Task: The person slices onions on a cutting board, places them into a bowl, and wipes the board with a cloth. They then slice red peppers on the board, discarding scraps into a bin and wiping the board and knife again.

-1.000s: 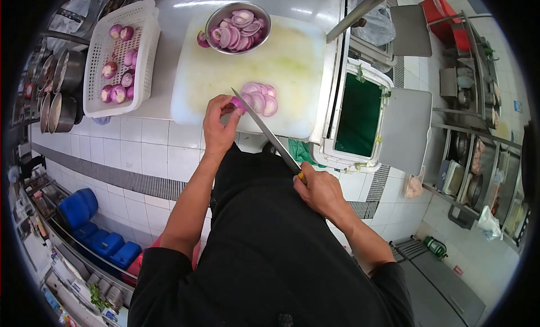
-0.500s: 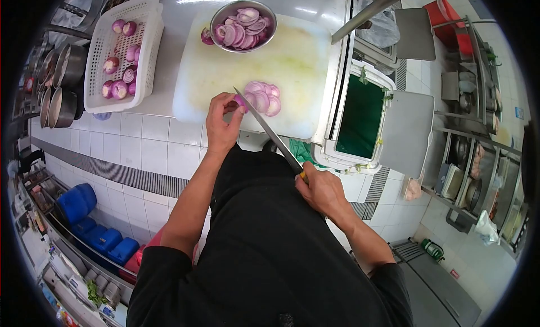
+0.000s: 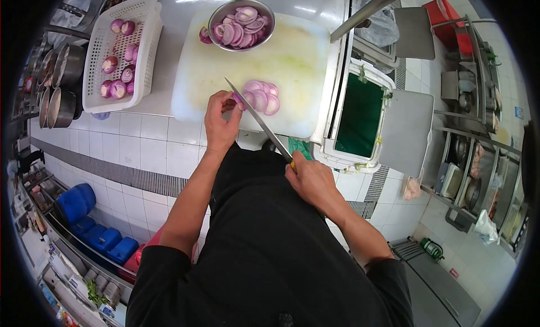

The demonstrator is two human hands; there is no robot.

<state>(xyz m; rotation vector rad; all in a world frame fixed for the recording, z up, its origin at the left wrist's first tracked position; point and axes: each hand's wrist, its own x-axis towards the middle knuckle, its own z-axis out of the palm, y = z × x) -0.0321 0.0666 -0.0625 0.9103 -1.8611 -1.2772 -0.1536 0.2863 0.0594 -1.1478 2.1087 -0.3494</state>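
Observation:
My left hand has its fingers closed around a small piece of red onion at the near edge of the white cutting board. In my right hand is the yellow handle of a long knife. Its blade slants up and left across the board, alongside the onion piece. Just right of the blade lies a cluster of red onion slices. A metal bowl filled with more slices stands at the board's far side, with a partial onion beside it.
A white perforated basket with several peeled onions stands on the steel counter to the left. Right of the board is a bin with a dark green inside and an open grey lid. Pots sit at far left.
My right hand has moved up and left, pushing the knife forward so its tip reaches farther over the board. My left hand stays on the onion piece.

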